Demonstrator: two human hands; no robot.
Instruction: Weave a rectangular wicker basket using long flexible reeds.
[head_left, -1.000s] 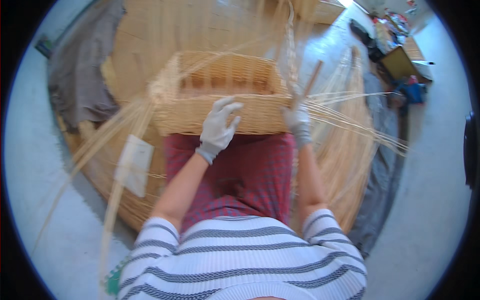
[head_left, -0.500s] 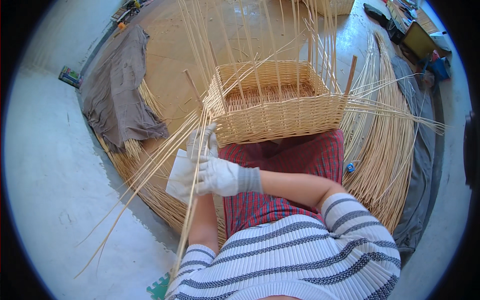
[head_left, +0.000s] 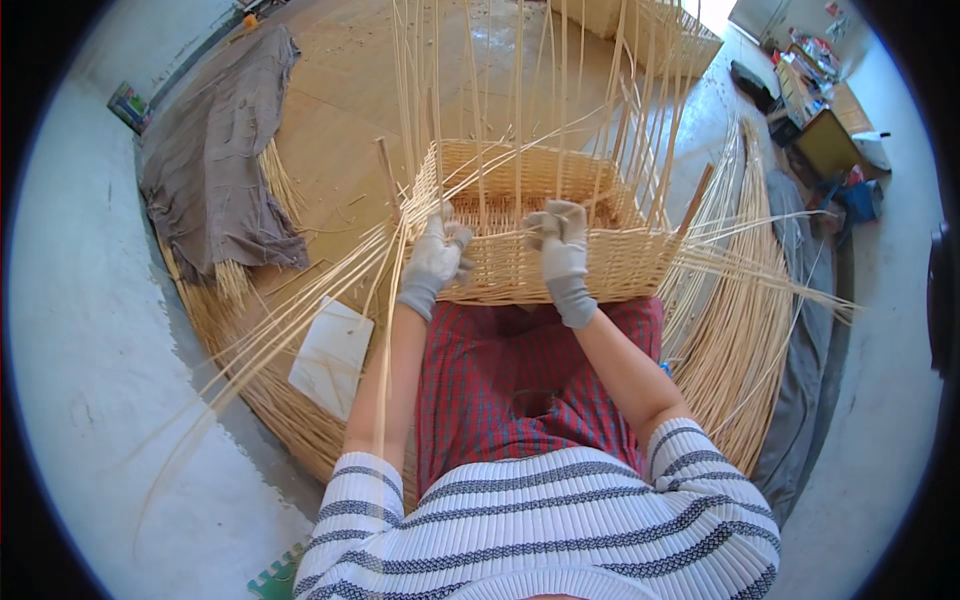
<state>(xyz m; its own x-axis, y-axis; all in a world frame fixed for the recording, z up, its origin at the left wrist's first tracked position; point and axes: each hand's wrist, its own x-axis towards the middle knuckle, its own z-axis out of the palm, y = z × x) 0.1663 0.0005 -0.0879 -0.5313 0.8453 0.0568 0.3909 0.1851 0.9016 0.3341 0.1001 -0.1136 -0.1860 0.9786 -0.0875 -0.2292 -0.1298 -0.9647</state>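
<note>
A rectangular wicker basket rests against my lap, tilted so that its inside shows. Thin upright stakes rise from its walls, and thicker wooden posts stand at its corners. My left hand, in a pale work glove, is closed on the near wall close to the left corner. My gloved right hand has its fingers curled over the near rim, right of the middle; the fingertips are partly hidden. Loose willow rods stick out from the left corner, and one long rod hangs down past my left forearm.
A white flat board lies left of my lap, by bundled rods. A grey cloth covers another bundle. To the right, long rods lie beside dark cloth. Another wicker piece stands at the back, a cluttered bench at far right.
Both hands have left the loose rods at the left corner. The left is now on the basket's near wall, while the right has moved rightward to the near rim. My view has shifted slightly.
</note>
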